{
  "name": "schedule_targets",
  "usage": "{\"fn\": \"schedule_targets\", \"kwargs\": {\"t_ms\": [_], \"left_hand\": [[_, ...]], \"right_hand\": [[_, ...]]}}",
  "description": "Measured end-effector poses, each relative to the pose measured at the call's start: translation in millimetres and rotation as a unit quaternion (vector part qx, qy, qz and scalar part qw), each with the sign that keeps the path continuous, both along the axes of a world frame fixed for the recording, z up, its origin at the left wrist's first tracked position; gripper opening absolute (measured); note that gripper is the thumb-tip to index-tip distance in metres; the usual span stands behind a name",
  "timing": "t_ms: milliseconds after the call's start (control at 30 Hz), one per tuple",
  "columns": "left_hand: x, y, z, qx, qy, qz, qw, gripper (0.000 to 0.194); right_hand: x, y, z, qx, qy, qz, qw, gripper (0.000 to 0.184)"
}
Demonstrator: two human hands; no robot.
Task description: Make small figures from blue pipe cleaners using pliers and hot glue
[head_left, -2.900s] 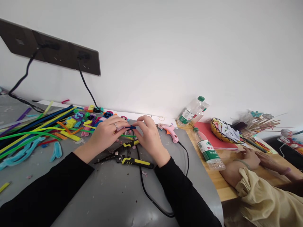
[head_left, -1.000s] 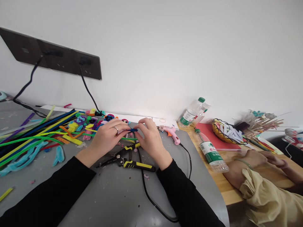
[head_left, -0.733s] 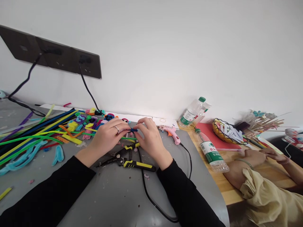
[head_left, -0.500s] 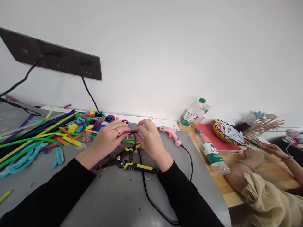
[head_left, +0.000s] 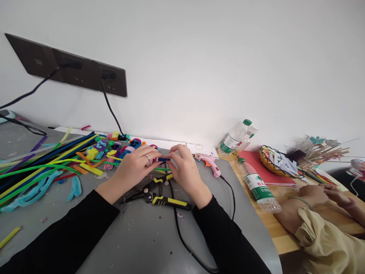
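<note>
My left hand (head_left: 134,169), with a ring on one finger, and my right hand (head_left: 185,171) meet over the grey table (head_left: 137,236). Both pinch a small dark blue pipe cleaner piece (head_left: 163,160) between their fingertips. Just under the hands lie yellow-and-black pliers (head_left: 155,196), open on the table. A black cable (head_left: 182,236) runs beneath my right wrist toward the table's front.
Long coloured pipe cleaners (head_left: 42,160) and small bent pieces (head_left: 114,146) cover the left. A pink glue gun (head_left: 209,161) lies right of my hands. Two water bottles (head_left: 258,188) and a red sheet sit on the wooden table, where another person's arms (head_left: 310,201) rest.
My hands stay pinched on the blue piece, shifting only slightly. The other person's far hand has reached out over the wooden table and come back.
</note>
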State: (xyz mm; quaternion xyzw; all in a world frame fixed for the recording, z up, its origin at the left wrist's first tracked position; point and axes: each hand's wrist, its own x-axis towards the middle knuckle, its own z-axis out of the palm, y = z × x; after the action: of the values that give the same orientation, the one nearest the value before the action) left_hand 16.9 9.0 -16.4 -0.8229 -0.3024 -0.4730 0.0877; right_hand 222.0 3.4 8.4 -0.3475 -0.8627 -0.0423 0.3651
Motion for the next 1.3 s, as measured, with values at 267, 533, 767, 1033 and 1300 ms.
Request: {"fn": "schedule_targets", "kwargs": {"t_ms": [267,533,767,1033,1300], "left_hand": [[0.8,0.1,-1.4,0.000,-0.004,0.000,1.000,0.016],[2.6,-0.6,-0.2,0.019,0.005,0.006,1.000,0.015],[0.7,-0.8,1.5,0.018,0.008,0.003,1.000,0.011],[0.5,-0.5,1.6,-0.005,-0.014,0.005,1.000,0.019],[1.8,-2.0,4.8,-0.003,-0.028,-0.003,1.000,0.016]], "right_hand": [[0.3,-0.4,-0.5,-0.003,-0.002,-0.002,1.000,0.018],[-0.1,-0.2,-1.2,0.001,-0.002,0.003,1.000,0.016],[-0.2,-0.5,-0.7,-0.013,0.009,0.003,1.000,0.017],[-0.2,-0.9,-0.2,-0.018,0.010,0.004,1.000,0.014],[0.0,-1.7,0.6,-0.026,0.006,0.001,1.000,0.015]]}}
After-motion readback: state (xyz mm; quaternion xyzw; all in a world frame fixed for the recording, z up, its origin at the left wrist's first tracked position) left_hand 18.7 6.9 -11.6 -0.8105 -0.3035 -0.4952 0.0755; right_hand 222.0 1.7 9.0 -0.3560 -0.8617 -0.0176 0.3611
